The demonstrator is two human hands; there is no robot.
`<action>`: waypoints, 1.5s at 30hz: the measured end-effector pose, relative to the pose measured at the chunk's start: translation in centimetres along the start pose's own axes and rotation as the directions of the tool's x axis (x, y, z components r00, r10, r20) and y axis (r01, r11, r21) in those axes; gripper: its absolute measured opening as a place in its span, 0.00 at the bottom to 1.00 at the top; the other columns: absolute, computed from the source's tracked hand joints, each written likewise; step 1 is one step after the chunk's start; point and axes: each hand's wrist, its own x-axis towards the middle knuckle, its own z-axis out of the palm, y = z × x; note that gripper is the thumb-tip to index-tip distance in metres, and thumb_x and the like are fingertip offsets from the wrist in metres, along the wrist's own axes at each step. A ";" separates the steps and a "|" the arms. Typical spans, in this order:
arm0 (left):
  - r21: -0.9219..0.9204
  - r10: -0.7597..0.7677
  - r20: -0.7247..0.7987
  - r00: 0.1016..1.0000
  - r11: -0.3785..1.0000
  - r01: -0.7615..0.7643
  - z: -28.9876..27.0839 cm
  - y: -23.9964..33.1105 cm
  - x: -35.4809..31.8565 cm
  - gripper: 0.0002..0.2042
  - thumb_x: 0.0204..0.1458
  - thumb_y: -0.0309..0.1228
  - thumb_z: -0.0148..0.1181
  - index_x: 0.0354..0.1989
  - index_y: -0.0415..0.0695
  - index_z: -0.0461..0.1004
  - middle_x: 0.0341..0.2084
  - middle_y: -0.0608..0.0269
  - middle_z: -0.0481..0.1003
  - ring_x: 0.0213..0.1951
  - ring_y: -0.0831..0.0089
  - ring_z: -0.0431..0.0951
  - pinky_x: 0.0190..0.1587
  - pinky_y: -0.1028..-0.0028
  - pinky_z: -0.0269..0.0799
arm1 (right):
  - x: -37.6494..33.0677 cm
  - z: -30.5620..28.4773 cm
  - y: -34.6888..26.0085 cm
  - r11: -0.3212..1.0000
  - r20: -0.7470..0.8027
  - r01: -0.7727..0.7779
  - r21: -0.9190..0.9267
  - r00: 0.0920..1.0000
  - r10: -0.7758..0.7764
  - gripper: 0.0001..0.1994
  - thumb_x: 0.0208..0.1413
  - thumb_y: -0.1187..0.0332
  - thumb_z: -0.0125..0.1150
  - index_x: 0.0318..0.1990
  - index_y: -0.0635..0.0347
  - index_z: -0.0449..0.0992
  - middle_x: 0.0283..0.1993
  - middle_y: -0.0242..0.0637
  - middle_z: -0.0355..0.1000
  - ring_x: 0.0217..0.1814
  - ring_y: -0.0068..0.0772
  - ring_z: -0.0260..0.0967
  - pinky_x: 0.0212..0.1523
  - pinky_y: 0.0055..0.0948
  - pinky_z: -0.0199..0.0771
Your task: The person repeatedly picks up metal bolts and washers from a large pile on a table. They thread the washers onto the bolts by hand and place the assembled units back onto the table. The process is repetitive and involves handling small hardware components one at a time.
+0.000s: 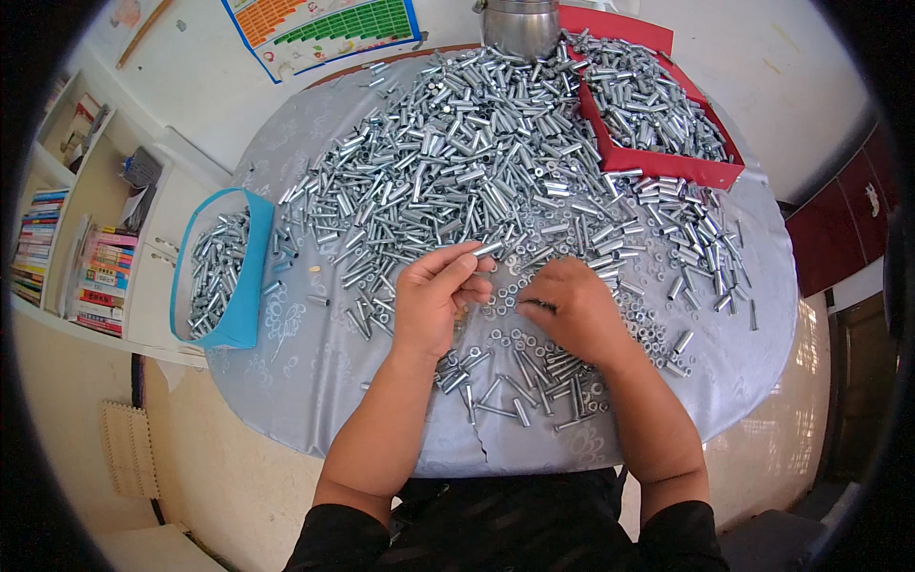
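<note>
— Down at the near edge of the table (315, 400), just ahead of my forearms, what's that loose scatter?

— Short metal sleeves and bolts (534, 377), lying every which way on the grey patterned cloth, with small washers (505, 286) sprinkled between my two hands.

— And what are your hands doing?

— My left hand (434, 296) is pinched shut on one silver sleeve (488, 249); it sticks out past my thumb and forefinger, pointing toward the far side. My right hand (572, 310) is curled low over the washers, fingertips closed on something thin and dark; I can't tell what it is.

— How does that sleeve handle?

— I'd judge it stiff and light for one piece, smooth plated steel, so slippery if pinched at the very tip. Best held around the middle of the barrel, the end left free. Nothing fragile about it, but it would roll off if set down near an edge.

— Where's the rest of the stock?

— The big heap (457, 153) covers the middle and far part of the table. A red tray (658, 164) full of the same parts sits at the far right edge, a blue bin (243, 286) of them hangs at the left edge, and a steel pot (519, 27) stands at the far edge.
</note>
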 end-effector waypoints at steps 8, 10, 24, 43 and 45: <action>0.002 -0.019 0.011 1.000 1.000 0.019 0.2 -0.1 -0.2 0.12 0.56 0.25 0.57 0.46 0.33 0.75 0.35 0.52 0.80 0.28 0.72 0.80 0.31 0.73 0.78 | -0.2 0.4 -0.9 0.985 0.134 0.020 -0.174 0.991 0.004 0.05 0.42 0.67 0.65 0.29 0.53 0.78 0.31 0.34 0.70 0.38 0.40 0.68 0.42 0.38 0.69; 0.005 -0.023 0.011 1.000 1.000 0.022 0.3 0.0 -0.2 0.11 0.56 0.25 0.57 0.46 0.34 0.75 0.35 0.52 0.80 0.28 0.72 0.80 0.31 0.73 0.78 | -0.3 0.4 -0.8 0.984 0.165 0.023 -0.175 0.986 0.006 0.07 0.41 0.69 0.67 0.30 0.54 0.78 0.32 0.34 0.70 0.37 0.39 0.68 0.42 0.37 0.69; 0.065 -0.054 0.044 0.998 0.997 0.051 0.4 -0.2 -0.3 0.12 0.56 0.25 0.57 0.46 0.34 0.76 0.34 0.52 0.80 0.27 0.72 0.80 0.31 0.74 0.78 | 0.0 -0.4 -1.1 0.961 -0.009 -0.244 0.127 0.969 0.247 0.10 0.48 0.73 0.65 0.39 0.61 0.77 0.35 0.37 0.73 0.38 0.36 0.72 0.41 0.32 0.71; 0.154 -0.058 0.134 0.989 0.987 0.037 0.7 -0.3 -0.5 0.12 0.56 0.24 0.57 0.47 0.33 0.75 0.34 0.52 0.80 0.28 0.72 0.81 0.32 0.75 0.80 | -0.1 -0.8 -0.6 0.563 0.090 -0.426 0.708 0.845 0.527 0.08 0.56 0.76 0.61 0.43 0.65 0.76 0.37 0.32 0.76 0.39 0.19 0.71 0.41 0.21 0.70; 0.167 -0.056 0.148 0.987 0.986 0.031 0.8 -0.3 -0.6 0.12 0.56 0.24 0.57 0.47 0.33 0.75 0.34 0.52 0.80 0.28 0.71 0.81 0.32 0.75 0.80 | -0.1 -1.0 -0.7 0.552 0.114 -0.451 0.702 0.836 0.537 0.08 0.57 0.74 0.61 0.43 0.66 0.76 0.36 0.32 0.76 0.38 0.19 0.71 0.40 0.21 0.70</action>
